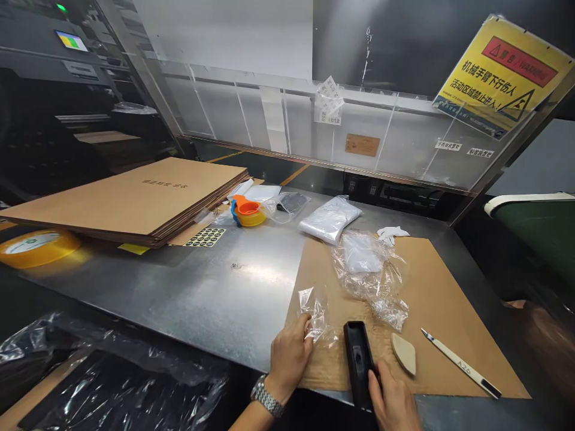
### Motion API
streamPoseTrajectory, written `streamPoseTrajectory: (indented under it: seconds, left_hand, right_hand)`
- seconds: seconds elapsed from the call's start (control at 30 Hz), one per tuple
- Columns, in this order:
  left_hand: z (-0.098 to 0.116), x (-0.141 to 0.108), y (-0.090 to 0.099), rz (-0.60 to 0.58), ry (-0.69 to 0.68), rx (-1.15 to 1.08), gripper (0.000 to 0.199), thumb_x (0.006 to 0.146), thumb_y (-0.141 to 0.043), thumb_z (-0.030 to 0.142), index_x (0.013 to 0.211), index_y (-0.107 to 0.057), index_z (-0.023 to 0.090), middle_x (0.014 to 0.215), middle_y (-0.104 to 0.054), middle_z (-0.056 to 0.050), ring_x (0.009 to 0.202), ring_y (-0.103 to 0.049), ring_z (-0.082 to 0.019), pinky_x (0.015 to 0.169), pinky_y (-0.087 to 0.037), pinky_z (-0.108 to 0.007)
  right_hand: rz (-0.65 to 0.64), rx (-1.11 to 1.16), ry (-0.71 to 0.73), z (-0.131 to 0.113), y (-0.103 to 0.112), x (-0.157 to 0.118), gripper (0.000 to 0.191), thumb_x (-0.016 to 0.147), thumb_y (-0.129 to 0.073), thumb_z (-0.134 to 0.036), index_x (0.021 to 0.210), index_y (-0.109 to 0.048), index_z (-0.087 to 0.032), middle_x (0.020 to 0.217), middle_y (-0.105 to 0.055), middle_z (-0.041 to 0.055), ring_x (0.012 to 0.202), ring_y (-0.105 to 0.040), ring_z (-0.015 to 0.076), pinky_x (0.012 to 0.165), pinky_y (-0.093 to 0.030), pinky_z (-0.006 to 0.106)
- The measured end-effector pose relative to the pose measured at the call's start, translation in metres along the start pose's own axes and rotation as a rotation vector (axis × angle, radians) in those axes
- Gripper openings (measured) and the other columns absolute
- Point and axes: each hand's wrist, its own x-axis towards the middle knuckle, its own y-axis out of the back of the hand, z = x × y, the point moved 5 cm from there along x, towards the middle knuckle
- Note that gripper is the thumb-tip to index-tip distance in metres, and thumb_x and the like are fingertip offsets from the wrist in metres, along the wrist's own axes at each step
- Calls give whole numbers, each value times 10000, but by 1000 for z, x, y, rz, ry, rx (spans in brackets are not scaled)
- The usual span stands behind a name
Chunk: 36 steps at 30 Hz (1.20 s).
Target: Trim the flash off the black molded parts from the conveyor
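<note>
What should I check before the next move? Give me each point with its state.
1. Left hand holding the clear bag: ok, pinched by thumb and fingers.
2. Clear bag empty: cannot tell, glare hides its inside.
3. Right hand holding the black case: ok, at its lower right side.
4. Cardboard sheet free of loose things: not ok; crumpled plastic, a beige block and a white tool lie there.
5. White tool apart from both hands: ok.
6. White tool's tip blunt: cannot tell.
</note>
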Motion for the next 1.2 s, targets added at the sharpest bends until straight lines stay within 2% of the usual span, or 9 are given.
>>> streamPoseTrajectory:
  seconds: [0.13, 0.2, 0.37, 0.57, 0.73, 0.9, 1.07, 1.13, 1.2]
  left_hand:
    - [3, 1, -3, -108, 38, -78, 251, 769, -419, 137, 922, -605, 206, 718, -656, -25, 670, -607, -197, 588, -378, -272]
    - [4, 3, -7, -184, 21, -144, 207, 770, -441, 177, 879, -616, 199, 628, -616, 7, 604, -581, -176, 554, -367, -253]
    - [3, 4, -9, -312, -56, -260, 254, 817, -418, 253, 914, -642, 184, 625, -594, 20, 605, -563, -153, 582, -410, -239]
    - [8, -6, -8, -322, -99, -202, 254, 840, -432, 271, 1010, -600, 186, 632, -596, 17, 600, -575, -162, 565, -418, -246]
    - [17, -20, -16, -272, -149, -34, 347, 905, -294, 220, 1146, -533, 150, 803, -680, -91, 727, -640, -228, 637, -450, -315]
    - [31, -31, -19, -266, -329, 92, 427, 857, -316, 120, 1248, -489, 109, 779, -680, -126, 709, -637, -255, 609, -470, -338]
    - [46, -41, -4, -235, -503, 138, 419, 836, -352, 84, 1220, -517, 100, 788, -687, -117, 681, -634, -244, 578, -486, -330]
    - [54, -43, 4, -210, -552, 148, 379, 860, -336, 107, 1173, -551, 95, 730, -676, -108, 638, -623, -229, 568, -482, -320]
    - [62, -44, 13, -207, -587, 143, 365, 861, -342, 121, 1148, -569, 110, 688, -666, -95, 613, -611, -216, 562, -473, -304]
  right_hand:
    - [-330, 360, 61, -20, -7, -4, 274, 914, -369, -372, 856, -578, -206, 615, -596, -11, 559, -569, 131, 520, -387, 206]
    - [-412, 447, 27, -23, -12, -4, 301, 895, -390, -396, 797, -585, -188, 580, -557, -26, 537, -532, 114, 491, -356, 195]
    - [-349, 428, -56, -16, -19, 1, 374, 913, -317, -398, 739, -559, -172, 499, -499, -43, 408, -463, 95, 422, -304, 204]
    - [-195, 265, -84, -15, -13, 0, 349, 932, -298, -403, 827, -567, -208, 657, -644, 32, 617, -618, 180, 555, -368, 244]
    - [-151, 140, -32, -24, -17, -2, 404, 933, -253, -394, 919, -610, -206, 735, -674, 102, 648, -650, 241, 538, -354, 271]
    - [-151, 136, 51, -29, -17, 8, 360, 911, -307, -388, 948, -614, -204, 776, -681, 100, 678, -655, 246, 543, -377, 269]
    - [-123, 188, -41, -30, -14, 22, 319, 933, -283, -268, 1142, -475, -122, 517, -617, 1, 454, -600, 173, 432, -364, 222]
    - [-87, 101, -36, -40, -9, 26, 377, 923, -301, -261, 1236, -408, -82, 531, -634, 24, 480, -622, 200, 445, -371, 241]
    - [-62, -74, 28, -54, 0, 31, 356, 912, -310, -252, 1204, -473, -129, 553, -650, 56, 509, -640, 228, 459, -359, 259]
